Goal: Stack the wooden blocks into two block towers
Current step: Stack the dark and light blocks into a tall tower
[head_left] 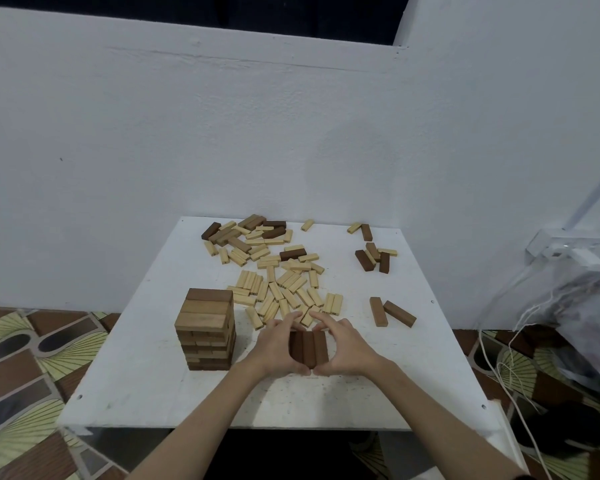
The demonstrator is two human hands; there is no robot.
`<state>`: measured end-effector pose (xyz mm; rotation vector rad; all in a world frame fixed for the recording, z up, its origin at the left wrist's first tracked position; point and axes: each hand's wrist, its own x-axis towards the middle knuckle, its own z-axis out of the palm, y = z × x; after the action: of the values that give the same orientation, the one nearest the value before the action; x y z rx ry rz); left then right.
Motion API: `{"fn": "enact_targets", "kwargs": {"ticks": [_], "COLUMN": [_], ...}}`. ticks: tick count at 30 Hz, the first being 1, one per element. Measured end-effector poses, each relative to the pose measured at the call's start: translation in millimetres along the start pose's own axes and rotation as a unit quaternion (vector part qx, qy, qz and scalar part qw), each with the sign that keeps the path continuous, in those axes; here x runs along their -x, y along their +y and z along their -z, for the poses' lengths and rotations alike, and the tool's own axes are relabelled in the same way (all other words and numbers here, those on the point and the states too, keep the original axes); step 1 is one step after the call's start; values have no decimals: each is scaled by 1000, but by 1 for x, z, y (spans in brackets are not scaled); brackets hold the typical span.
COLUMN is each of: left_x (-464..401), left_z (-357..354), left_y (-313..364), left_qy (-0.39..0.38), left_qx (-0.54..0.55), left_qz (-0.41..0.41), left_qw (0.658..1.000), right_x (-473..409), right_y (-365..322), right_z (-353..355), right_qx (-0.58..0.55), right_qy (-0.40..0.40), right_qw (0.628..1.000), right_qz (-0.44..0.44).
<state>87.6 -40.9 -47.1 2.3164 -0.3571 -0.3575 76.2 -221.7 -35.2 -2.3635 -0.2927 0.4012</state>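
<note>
My left hand point(278, 348) and my right hand point(344, 348) cup a row of three dark brown wooden blocks point(309, 348) lying side by side on the white square tabletop point(146, 386), just below the centre of the frame; the fingers of both hands curl round the outer sides and far ends of the row, thumbs meeting at its near end; to the left of my hands, apart from them, stands a finished tower of mid-brown wooden blocks point(207, 332), its layers laid crosswise one over another; behind my fingertips, toward the middle of the frame, a scatter of pale, light-coloured wooden blocks point(284, 289) spreads flat across the tabletop, the nearest ones just beyond my fingers; farther back, a jumbled heap of mixed pale and brown blocks point(248, 237) lies near the far edge; right of centre, two brown blocks point(390, 311) lie close together in a V, and a small cluster of dark and pale blocks point(374, 258) sits above them; a white wall point(291, 133) rises behind the tabletop; patterned brown and yellow floor covering point(32, 358) shows at lower left; white cords point(510, 372) trail down at the right edge.
</note>
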Motion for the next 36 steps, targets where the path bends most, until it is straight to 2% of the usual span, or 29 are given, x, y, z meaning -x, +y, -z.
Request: {"fn": "enact_targets", "kwargs": {"ticks": [9,14,17,27,36], "left_x": [-3,-8,-9,3,23], "left_z": [11,24,34,77,118], "left_y": [18,36,48,77,70], "left_qy": [21,26,24,28,36], "left_qx": [5,-3,2,10,5], "left_qz": [-21,-60,-79,-121,-131], "left_qw": [1000,998,997,992,991], "right_x": [7,13,17,26,22], "right_y": [-9,-19,-27,-60,-100], "right_z": [17,39,53,76,72], "right_qx": [-9,7,33,21,18], "right_qy": [22,46,72,108,104], "right_qw": [1000,999,996,991,986], "right_qz": [8,18,30,81,129]}}
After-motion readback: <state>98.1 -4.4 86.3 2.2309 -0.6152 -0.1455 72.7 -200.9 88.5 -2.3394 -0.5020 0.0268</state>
